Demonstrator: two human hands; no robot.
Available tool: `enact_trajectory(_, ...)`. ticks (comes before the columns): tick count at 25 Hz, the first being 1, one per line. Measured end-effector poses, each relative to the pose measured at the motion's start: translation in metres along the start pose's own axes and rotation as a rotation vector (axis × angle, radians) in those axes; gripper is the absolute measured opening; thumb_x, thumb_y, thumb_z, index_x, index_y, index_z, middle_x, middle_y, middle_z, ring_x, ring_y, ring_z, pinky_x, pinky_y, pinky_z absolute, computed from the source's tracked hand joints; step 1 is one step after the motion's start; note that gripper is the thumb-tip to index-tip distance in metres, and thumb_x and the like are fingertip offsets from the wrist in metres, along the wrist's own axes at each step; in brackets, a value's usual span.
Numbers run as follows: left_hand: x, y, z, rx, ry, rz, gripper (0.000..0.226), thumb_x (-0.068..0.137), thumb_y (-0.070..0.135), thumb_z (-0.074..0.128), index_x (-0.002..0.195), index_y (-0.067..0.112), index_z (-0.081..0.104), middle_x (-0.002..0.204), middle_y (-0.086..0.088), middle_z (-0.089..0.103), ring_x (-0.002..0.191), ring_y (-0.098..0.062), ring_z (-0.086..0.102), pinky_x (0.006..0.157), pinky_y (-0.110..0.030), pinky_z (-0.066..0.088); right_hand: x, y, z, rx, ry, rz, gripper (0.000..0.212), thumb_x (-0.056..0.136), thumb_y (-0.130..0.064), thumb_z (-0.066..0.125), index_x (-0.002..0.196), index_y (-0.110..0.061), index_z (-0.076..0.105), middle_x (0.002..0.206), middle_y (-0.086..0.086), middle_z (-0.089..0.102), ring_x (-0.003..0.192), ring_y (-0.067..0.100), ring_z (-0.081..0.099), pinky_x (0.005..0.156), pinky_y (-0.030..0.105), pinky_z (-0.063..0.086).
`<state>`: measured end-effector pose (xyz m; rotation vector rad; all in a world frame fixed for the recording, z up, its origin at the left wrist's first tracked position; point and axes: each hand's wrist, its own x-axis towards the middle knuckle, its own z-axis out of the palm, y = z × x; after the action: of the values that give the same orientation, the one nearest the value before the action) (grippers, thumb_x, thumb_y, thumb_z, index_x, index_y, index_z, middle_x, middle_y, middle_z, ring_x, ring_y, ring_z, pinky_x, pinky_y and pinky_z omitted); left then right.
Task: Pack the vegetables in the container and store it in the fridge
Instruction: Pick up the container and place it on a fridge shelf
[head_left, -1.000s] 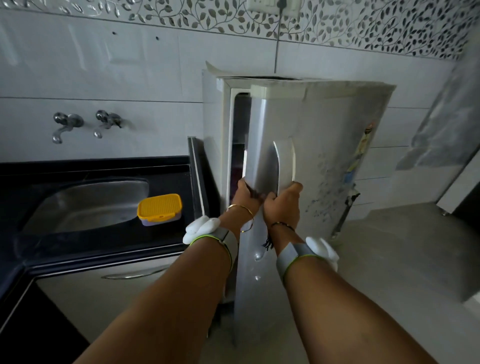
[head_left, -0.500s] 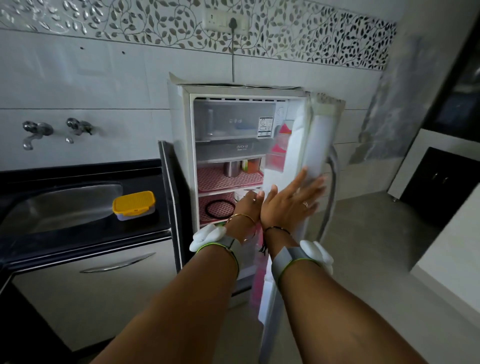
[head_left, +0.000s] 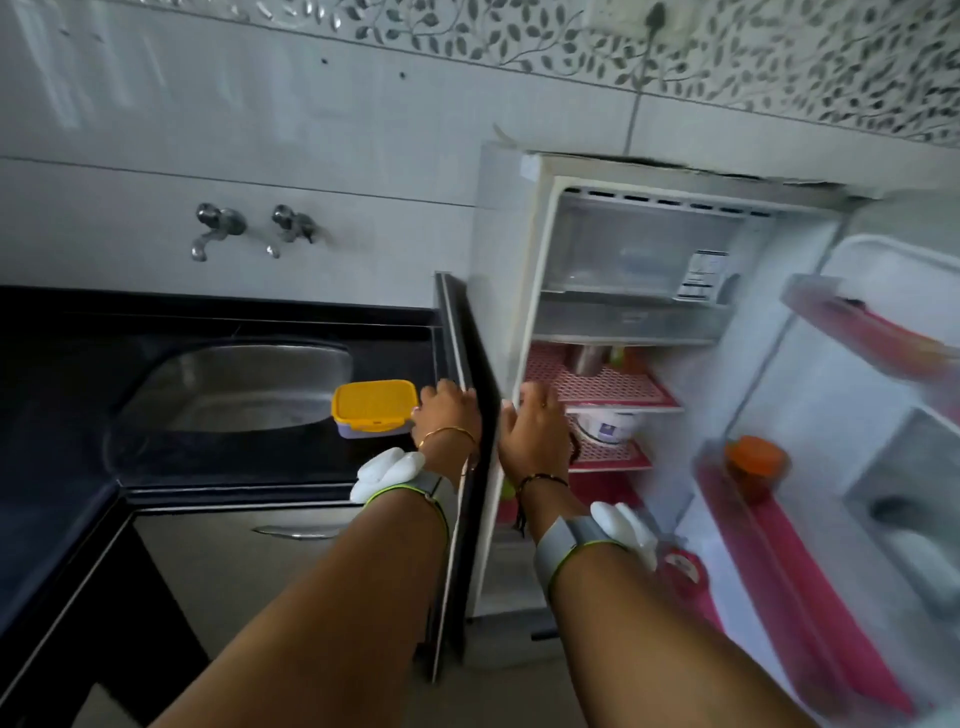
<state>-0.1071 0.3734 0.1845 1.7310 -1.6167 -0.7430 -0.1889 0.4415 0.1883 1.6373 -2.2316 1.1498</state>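
The container (head_left: 374, 408), clear with a yellow lid, stands shut on the black counter (head_left: 62, 374) at the sink's right end. My left hand (head_left: 449, 418) is right beside it with fingers curled, its edge touching the container's right end, and holds nothing. The fridge (head_left: 498, 218) stands wide open, its door (head_left: 883, 415) swung out to the right. My right hand (head_left: 535, 431) hovers empty at the fridge's left frame, in front of the pink-matted shelves (head_left: 618, 389). No vegetables are visible; the lid hides the contents.
A steel sink (head_left: 249, 384) and two wall taps (head_left: 218, 223) lie left. Inside the fridge are a steel cup (head_left: 589, 358) and a white tub (head_left: 608, 426). An orange-lidded jar (head_left: 756, 462) sits in the door rack. The counter's end panel (head_left: 467, 364) separates my hands.
The fridge door went from nearly shut to fully open. Both hands left the door; my left hand moved left to the container and my right hand drew back to the fridge's frame.
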Motion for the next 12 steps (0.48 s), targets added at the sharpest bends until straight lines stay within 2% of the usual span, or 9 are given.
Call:
enact_trajectory(1,0.03,-0.016,-0.005,0.034,0.033,-0.036,0.038,0.095,0.034,0.043,0.119,0.008,0.056,0.131,-0.018,0.053,0.124,-0.041,0.048,0.103,-0.044,0.039,0.011,-0.01,0.026,0.053,-0.096,-0.041,0.022,0.091,-0.019,0.052,0.102,-0.002,0.062,0.105,0.02,0.064,0.098,0.038,0.061,0.079,0.039,0.047)
enact_trajectory(3,0.097,-0.048,-0.009,0.113,0.035,-0.104,0.034,0.097,0.028,0.042,0.124,0.01,0.052,0.137,-0.017,0.049,0.128,-0.039,0.045,0.105,-0.044,0.037,0.035,-0.03,0.089,0.109,-0.316,-0.011,0.027,0.094,-0.021,0.046,0.095,-0.001,0.063,0.102,0.022,0.067,0.099,0.038,0.062,0.079,0.04,0.045)
enact_trajectory(6,0.174,-0.095,-0.012,0.265,-0.059,-0.138,0.038,0.096,0.029,0.046,0.132,0.016,0.047,0.142,-0.011,0.044,0.133,-0.035,0.041,0.106,-0.046,0.038,0.062,-0.046,0.178,0.022,-0.693,0.243,0.04,0.097,-0.029,0.044,0.114,0.002,0.065,0.123,0.023,0.064,0.117,0.037,0.059,0.094,0.039,0.048)
enact_trajectory(9,0.241,-0.136,-0.007,0.431,-0.201,-0.093,0.049,0.094,0.037,0.05,0.139,0.019,0.041,0.148,-0.007,0.04,0.138,-0.032,0.035,0.107,-0.048,0.036,0.081,-0.049,0.26,0.009,-1.042,0.546,0.059,0.102,-0.042,0.034,0.136,0.003,0.051,0.143,0.02,0.051,0.132,0.035,0.051,0.109,0.04,0.042)
enact_trajectory(11,0.273,-0.157,0.002,0.464,-0.299,-0.101,0.055,0.093,0.041,0.05,0.142,0.021,0.038,0.15,-0.006,0.037,0.141,-0.031,0.031,0.109,-0.049,0.034,0.092,-0.048,0.301,0.048,-1.144,0.706,0.069,0.101,-0.049,0.028,0.138,0.006,0.047,0.145,0.022,0.048,0.133,0.036,0.049,0.111,0.044,0.04)
enact_trajectory(12,0.285,-0.162,0.006,0.462,-0.336,-0.115,0.056,0.092,0.043,0.05,0.142,0.02,0.038,0.15,-0.008,0.037,0.14,-0.033,0.032,0.109,-0.05,0.035,0.097,-0.049,0.314,0.088,-1.142,0.779,0.07,0.101,-0.05,0.028,0.138,0.007,0.046,0.145,0.022,0.048,0.132,0.037,0.05,0.111,0.045,0.041)
